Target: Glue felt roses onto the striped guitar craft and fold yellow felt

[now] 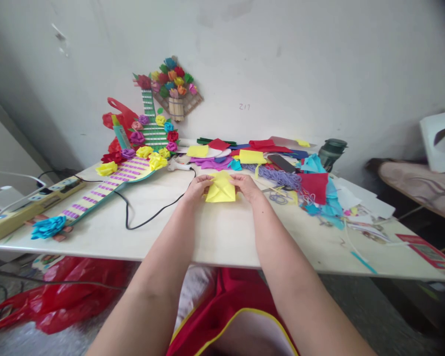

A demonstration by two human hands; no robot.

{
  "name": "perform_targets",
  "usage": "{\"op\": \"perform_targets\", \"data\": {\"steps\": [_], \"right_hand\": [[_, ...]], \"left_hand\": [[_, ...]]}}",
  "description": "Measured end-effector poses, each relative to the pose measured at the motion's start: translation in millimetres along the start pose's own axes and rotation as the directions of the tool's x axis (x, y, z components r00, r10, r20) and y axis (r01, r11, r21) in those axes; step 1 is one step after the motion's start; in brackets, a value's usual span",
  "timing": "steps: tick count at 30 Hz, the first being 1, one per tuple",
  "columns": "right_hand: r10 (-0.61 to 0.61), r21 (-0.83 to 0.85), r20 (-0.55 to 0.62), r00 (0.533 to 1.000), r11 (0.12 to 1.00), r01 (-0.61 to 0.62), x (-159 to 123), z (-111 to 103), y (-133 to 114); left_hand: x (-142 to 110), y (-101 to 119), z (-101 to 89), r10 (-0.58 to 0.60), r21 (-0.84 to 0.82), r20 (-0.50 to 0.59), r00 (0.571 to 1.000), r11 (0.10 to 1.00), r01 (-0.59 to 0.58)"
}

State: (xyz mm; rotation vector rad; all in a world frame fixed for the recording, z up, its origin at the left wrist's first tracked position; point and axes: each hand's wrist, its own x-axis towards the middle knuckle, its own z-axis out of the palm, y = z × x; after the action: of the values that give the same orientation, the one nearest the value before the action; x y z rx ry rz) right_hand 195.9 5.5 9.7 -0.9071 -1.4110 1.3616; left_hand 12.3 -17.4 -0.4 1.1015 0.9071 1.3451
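- Left hand (199,188) and right hand (245,186) each pinch 1 side of the yellow sheet (221,189).
- The yellow sheet spans directly between them, neither hand nearer.
- It looks nearly square, without clear long axis.

A pale table (226,242) bears lavender yarn (276,177), a bottle (331,154) (dark green).

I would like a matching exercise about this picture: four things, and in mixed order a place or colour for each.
1. Creased yellow sheet
2. Power strip
3. Dark bottle
4. Bundle of yarn

A. Pale purple
B. Between the left hand and right hand
C. At the back right, near the wall
D. At the left end of the table

Pairs: 1-B; 2-D; 3-C; 4-A
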Motion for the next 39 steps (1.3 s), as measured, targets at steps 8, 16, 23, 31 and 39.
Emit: {"op": "perform_targets", "data": {"steps": [8, 16, 23, 31, 39], "right_hand": [[-0.024, 0.053, -0.031, 0.999, 0.998, 0.026, 4.6, -1.5, 6.2], [-0.072, 0.05, -0.005, 0.997, 0.996, 0.072, 2.7, -1.9, 4.4], [-0.071, 0.049, 0.021, 0.997, 0.996, 0.07, 0.5, -1.1, 0.6], [-0.094, 0.105, 0.022, 0.995, 0.99, 0.091, 0.0, -1.8, -0.3], [-0.149, -0.055, -0.008, 0.989, 0.987, 0.149, 0.8, 0.5, 2.4]], "left_hand": [[-4.3, 3.6, 4.6, 0.001, -0.016, -0.042, 0.999, 1.0, -0.002], [-4.0, 3.0, 4.3, 0.019, 0.002, -0.024, 1.0, 1.0, -0.019], [-1.7, 0.4, 2.7, 0.021, 0.006, -0.044, 0.999, 1.0, -0.02], [-1.1, 0.2, 2.1, 0.033, -0.01, -0.031, 0.999, 0.999, -0.034], [0.5, -3.3, 0.9, 0.064, 0.063, -0.006, 0.998, 0.996, -0.064]]}}
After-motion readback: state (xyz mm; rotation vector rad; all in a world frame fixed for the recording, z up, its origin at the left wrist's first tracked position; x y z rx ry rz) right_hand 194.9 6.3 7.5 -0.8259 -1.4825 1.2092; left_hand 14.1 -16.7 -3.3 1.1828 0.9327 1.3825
